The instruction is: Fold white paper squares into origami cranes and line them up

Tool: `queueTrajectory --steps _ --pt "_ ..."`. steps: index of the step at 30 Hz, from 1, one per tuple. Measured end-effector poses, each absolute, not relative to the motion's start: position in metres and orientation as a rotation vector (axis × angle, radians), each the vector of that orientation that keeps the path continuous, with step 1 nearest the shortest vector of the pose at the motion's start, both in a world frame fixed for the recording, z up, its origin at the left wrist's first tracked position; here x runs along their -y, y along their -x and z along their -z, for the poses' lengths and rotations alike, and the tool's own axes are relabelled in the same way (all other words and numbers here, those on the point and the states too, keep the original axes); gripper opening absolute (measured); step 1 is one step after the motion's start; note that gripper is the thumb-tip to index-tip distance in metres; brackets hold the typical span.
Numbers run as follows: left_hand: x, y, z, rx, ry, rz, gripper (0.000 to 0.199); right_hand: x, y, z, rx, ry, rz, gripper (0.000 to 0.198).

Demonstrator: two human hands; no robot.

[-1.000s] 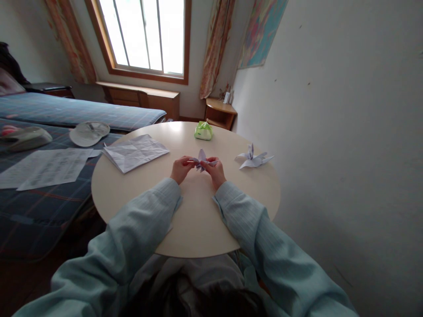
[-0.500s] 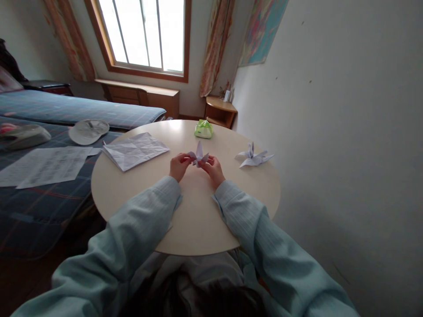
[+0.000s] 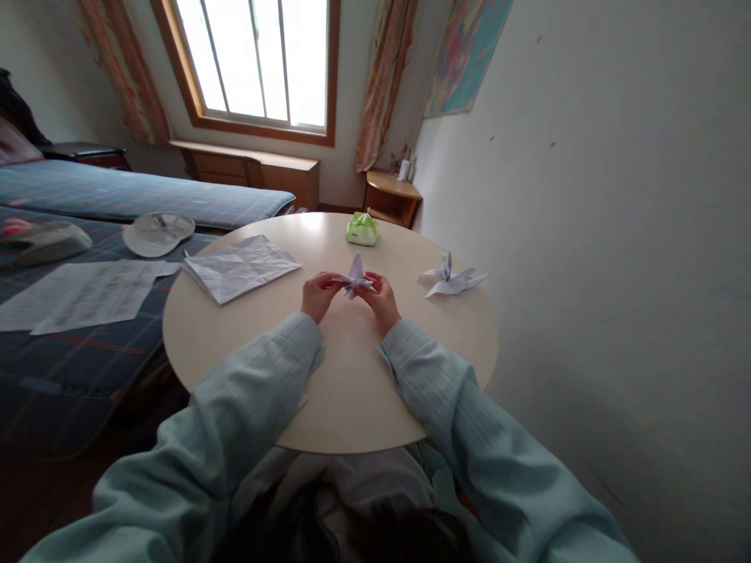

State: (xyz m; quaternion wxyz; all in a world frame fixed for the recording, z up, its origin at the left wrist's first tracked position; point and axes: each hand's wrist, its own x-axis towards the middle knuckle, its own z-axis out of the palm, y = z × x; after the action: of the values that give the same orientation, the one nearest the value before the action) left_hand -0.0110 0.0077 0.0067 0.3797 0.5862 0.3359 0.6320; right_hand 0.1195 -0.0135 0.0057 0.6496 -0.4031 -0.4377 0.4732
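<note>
Between my two hands is a small folded paper flower (image 3: 356,271) in pale lilac-white, one pointed petal standing up and others spread to the sides. My left hand (image 3: 318,295) pinches it from the left, fingertips on a side petal. From the other side my right hand (image 3: 382,300) grips it with thumb and fingers near its base. Both hands are over the middle of the round cream table (image 3: 346,391). Farther right on the tabletop lies a larger folded paper flower (image 3: 450,279) with long, spread petals.
A creased white paper sheet (image 3: 243,267) lies at the table's left. At the far edge sits a green tissue pack (image 3: 362,230). Printed sheets (image 3: 88,293) and a pale cap (image 3: 158,234) rest on the plaid bed. A white wall (image 3: 616,274) stands close on the right.
The side petals of the small paper flower, upturned before, now lie flatter under my fingertips. My hands stay in nearly the same place.
</note>
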Motion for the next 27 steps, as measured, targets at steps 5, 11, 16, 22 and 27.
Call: queueTrajectory --steps 5,11,16,22,27 --pt "-0.0062 0.0117 -0.0088 -0.887 -1.561 -1.666 0.012 0.0151 -0.1178 -0.007 0.956 0.921 -1.144 0.054" --pt "-0.0087 0.0117 -0.0056 -0.867 -1.588 -1.674 0.011 0.0156 -0.1156 -0.0076 0.939 0.897 -1.21 0.045" --pt "-0.0086 0.0121 -0.0059 -0.872 -1.617 -1.681 0.011 0.0142 -0.1155 -0.0068 0.901 0.877 -1.233 0.042" --pt "-0.008 0.0117 -0.0064 -0.865 -1.602 -1.677 0.011 0.0132 -0.1163 -0.0055 0.902 0.879 -1.223 0.042" --pt "-0.0083 0.0118 -0.0055 -0.864 -1.56 -1.668 0.012 0.013 -0.1172 -0.004 0.93 0.886 -1.21 0.046"
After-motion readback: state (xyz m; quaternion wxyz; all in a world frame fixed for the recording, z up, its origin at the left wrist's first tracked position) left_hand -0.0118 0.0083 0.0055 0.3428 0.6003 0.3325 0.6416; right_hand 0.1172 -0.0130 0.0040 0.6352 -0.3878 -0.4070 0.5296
